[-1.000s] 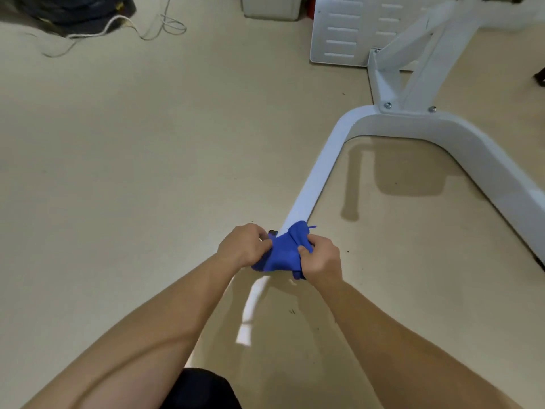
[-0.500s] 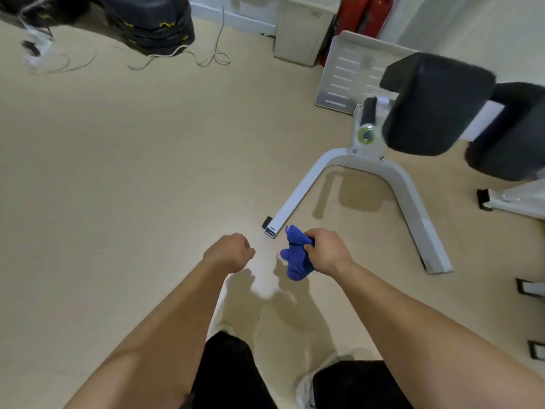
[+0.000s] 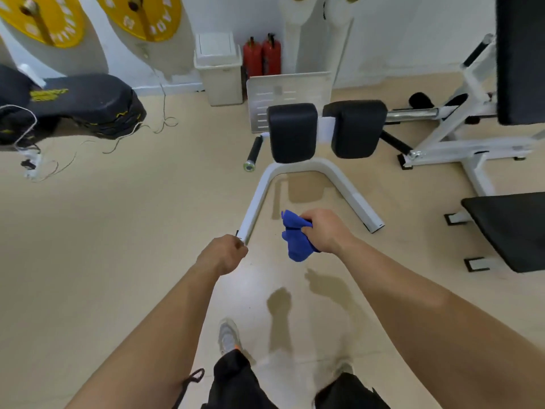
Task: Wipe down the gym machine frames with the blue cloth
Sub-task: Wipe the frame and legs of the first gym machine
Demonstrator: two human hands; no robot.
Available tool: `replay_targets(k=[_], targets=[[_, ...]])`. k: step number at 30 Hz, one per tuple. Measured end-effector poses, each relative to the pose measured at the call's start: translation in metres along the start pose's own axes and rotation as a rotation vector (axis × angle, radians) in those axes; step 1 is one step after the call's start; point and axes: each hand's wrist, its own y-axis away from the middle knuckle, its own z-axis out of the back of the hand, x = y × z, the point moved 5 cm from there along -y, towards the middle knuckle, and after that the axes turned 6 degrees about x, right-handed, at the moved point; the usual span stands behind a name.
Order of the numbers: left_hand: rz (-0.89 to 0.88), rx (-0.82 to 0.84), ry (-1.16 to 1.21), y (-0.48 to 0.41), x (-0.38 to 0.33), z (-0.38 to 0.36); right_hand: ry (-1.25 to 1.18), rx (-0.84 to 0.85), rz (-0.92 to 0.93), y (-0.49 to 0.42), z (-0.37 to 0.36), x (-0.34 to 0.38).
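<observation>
A bunched blue cloth point(image 3: 295, 237) hangs from my right hand point(image 3: 326, 230), which grips it in the air above the floor between the two legs of a white U-shaped machine frame point(image 3: 309, 168). My left hand point(image 3: 224, 253) is curled into a loose fist and holds nothing. It hovers just in front of the end of the frame's left leg point(image 3: 250, 215). Two black pads point(image 3: 295, 131) sit on top of the frame.
A white bench frame point(image 3: 460, 143) with a black seat point(image 3: 513, 228) stands at the right. A black bench point(image 3: 70, 104), loose cords and yellow weight plates point(image 3: 141, 16) are at the left. A bin point(image 3: 219, 69) and red extinguishers point(image 3: 262, 54) stand by the back wall.
I have stood up and the view has pulled back. Both hands left the frame leg; my left hand let go of the cloth, which my right hand now holds alone, lifted clear.
</observation>
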Motion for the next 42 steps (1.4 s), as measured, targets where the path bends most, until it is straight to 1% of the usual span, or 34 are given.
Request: replay_targets(k=[4,8,11,17,20,23,27,29,34,38,40,42], targets=[[-0.055,-0.035,-0.025,0.017,-0.098,-0.031,0.025,-0.068,-0.045,0.05,0.067,-0.091],[-0.124,0.003,-0.073,0.034,-0.196,-0.069,0.039,-0.133,-0.086,0.097,0.128,-0.173],[-0.182,0.05,-0.17,0.043,-0.264,-0.091,0.035,-0.162,-0.141,0.126,0.166,-0.223],[-0.264,0.085,-0.173,0.012,-0.368,-0.111,0.02,-0.151,-0.221,0.144,0.225,-0.298],[-0.279,0.128,-0.158,-0.028,-0.409,-0.122,0.023,-0.147,-0.254,0.129,0.255,-0.331],[-0.264,0.186,-0.056,-0.069,-0.446,-0.131,0.034,-0.155,-0.277,0.104,0.286,-0.364],[-0.23,0.257,-0.01,-0.104,-0.489,-0.135,0.033,-0.127,-0.327,0.077,0.329,-0.395],[-0.213,0.267,0.012,-0.119,-0.506,-0.133,0.036,-0.123,-0.329,0.062,0.35,-0.404],[-0.156,0.221,0.08,-0.152,-0.541,-0.135,0.071,-0.066,-0.258,0.016,0.385,-0.43],[-0.073,0.193,0.147,-0.175,-0.567,-0.152,0.126,0.037,-0.168,-0.028,0.405,-0.457],[-0.02,0.157,0.214,-0.187,-0.582,-0.166,0.128,0.086,-0.121,-0.051,0.414,-0.475],[0.024,0.085,0.315,-0.198,-0.602,-0.184,0.111,0.13,-0.074,-0.074,0.424,-0.495]])
